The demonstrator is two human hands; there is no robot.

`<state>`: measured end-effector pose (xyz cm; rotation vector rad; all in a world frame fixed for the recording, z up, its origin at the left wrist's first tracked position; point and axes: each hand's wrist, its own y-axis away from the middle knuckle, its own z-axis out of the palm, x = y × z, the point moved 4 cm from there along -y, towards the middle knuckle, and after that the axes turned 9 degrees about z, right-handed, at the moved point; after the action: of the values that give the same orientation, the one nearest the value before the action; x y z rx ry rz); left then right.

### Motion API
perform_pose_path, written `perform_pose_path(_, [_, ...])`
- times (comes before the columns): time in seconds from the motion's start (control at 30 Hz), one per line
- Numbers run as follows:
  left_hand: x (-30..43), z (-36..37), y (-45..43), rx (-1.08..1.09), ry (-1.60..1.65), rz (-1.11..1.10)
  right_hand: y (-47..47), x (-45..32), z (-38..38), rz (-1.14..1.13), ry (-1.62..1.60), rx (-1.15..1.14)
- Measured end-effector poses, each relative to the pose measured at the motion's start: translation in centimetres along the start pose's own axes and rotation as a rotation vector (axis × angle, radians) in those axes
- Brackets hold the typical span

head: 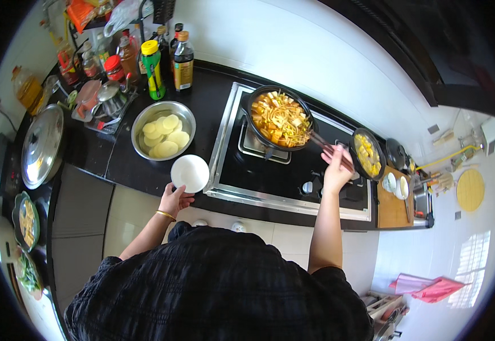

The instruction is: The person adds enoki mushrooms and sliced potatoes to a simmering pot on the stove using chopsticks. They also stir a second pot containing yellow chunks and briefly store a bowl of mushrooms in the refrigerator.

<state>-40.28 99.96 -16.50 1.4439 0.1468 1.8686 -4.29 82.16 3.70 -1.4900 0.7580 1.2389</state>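
My left hand (176, 198) holds an empty white bowl (190, 174) by its near rim, over the counter edge. Beside it stands a steel basin (164, 130) with pale round slices in liquid. My right hand (338, 167) grips dark chopsticks (325, 145), whose tips reach the right rim of a black pot (279, 118). In this pot, on the left burner, are thin mushrooms, bean sprouts and tofu cubes in reddish broth. A second black pot (366, 154) with yellow pieces is just right of my right hand.
Sauce bottles (183, 62) and a green shaker bottle (153, 70) line the wall. A large lidded pan (43, 146) sits at the left. To the right of the cooktop (273, 183), a wooden board (394, 198) carries small white dishes and a knife, beside the sink.
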Motion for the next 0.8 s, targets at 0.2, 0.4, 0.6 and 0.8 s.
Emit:
perform_pose_path(0.2, [-0.5,0.0,-1.4,0.104,-0.027,0.027,0.5,0.9,-0.4,0.007,-0.055,0.091])
perform_pose_path(0.4, [0.6,2.2,1.1,0.009,-0.153,0.100,0.9,1.3,-3.4,0.120,-0.247,0.239])
perform_pose_path(0.6, [-0.4,9.2,5.1,-0.313,-0.263,-0.022,3.6,2.0,-11.8,0.402,-0.713,0.298])
perform_pose_path(0.8, [-4.8,20.4,11.7,-0.781,-0.418,-0.155,9.8,-2.6,-23.1,0.617,-0.967,0.295])
